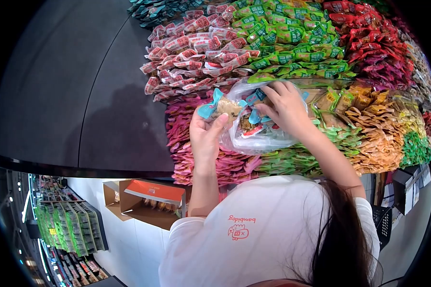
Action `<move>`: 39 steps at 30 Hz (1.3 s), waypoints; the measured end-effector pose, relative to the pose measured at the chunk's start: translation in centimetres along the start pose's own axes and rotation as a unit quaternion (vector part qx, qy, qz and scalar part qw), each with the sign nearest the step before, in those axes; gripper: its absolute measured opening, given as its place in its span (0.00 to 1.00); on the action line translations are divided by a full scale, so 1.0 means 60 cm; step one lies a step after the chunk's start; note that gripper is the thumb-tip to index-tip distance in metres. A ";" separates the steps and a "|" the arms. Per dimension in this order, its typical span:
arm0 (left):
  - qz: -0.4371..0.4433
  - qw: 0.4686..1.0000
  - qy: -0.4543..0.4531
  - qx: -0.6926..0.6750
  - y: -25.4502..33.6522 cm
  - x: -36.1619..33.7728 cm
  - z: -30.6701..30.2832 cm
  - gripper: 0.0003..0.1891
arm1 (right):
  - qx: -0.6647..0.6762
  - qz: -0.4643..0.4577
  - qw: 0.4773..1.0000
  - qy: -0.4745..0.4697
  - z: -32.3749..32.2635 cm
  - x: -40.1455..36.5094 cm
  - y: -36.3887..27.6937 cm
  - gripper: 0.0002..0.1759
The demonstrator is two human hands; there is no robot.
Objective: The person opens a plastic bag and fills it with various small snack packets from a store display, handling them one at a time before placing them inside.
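My left hand (pixel 205 134) pinches a small snack packet (pixel 228 109) with light-blue ends and a clear middle showing tan food. It is held up at the left rim of a clear plastic bag (pixel 268 143). Over the bag's mouth, my right hand (pixel 289 107) has its fingers curled around a blue-ended snack packet (pixel 255 97). More packets, one with red and white print (pixel 252 131), show inside the bag. The bag rests on top of the heaped snacks, and its underside is hidden.
Around the bag lie heaps of pink-and-white packets (pixel 196 48), green packets (pixel 292 33), red packets (pixel 368 38) and orange packets (pixel 376 138). A dark flat counter (pixel 48 91) spans the left. Below it, an open cardboard box (pixel 153 191) stands near a rack of green packets (pixel 69 227).
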State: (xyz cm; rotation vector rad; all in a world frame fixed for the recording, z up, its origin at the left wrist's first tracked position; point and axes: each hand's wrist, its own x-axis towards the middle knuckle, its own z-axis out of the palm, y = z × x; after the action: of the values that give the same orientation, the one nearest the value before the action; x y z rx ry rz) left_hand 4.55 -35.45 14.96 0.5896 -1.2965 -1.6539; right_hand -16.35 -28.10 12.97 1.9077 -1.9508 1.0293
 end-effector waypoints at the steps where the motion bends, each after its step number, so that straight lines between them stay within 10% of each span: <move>1: 0.020 1.000 0.004 0.018 0.001 -0.001 0.004 0.15 | 0.000 0.001 1.000 0.001 -0.005 0.001 -0.003 0.24; 4: 0.196 0.972 -0.051 0.117 -0.001 -0.006 0.021 0.14 | 0.147 0.004 0.988 0.040 -0.042 0.004 -0.020 0.22; 6: 0.216 0.957 -0.102 0.163 0.002 -0.010 0.018 0.13 | 0.566 0.256 0.756 -0.204 -0.074 0.013 -0.036 0.21; 7: 0.258 0.930 -0.145 0.220 0.006 -0.008 0.022 0.12 | 0.643 0.215 0.691 -0.250 -0.066 0.009 -0.027 0.21; 13: 0.395 0.806 -0.204 0.391 0.007 -0.003 0.023 0.07 | 0.665 0.139 0.694 -0.236 -0.065 -0.003 -0.034 0.21; 21: 0.288 0.916 -0.147 0.239 -0.018 0.004 0.016 0.11 | 0.597 0.195 0.765 -0.142 -0.054 -0.010 -0.043 0.16; 37: 0.228 0.947 -0.170 0.151 -0.026 -0.005 -0.003 0.10 | 0.628 0.222 0.732 -0.143 -0.045 -0.012 -0.034 0.16; 39: 0.071 0.995 -0.064 0.020 -0.026 -0.015 0.013 0.13 | 0.620 0.225 0.739 -0.135 -0.043 -0.012 -0.037 0.16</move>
State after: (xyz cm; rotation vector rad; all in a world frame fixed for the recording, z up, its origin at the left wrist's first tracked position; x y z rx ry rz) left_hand 3.75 -34.28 13.61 0.4105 -1.4347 -1.5722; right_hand -14.96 -25.76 15.11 2.1385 -2.0766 2.9050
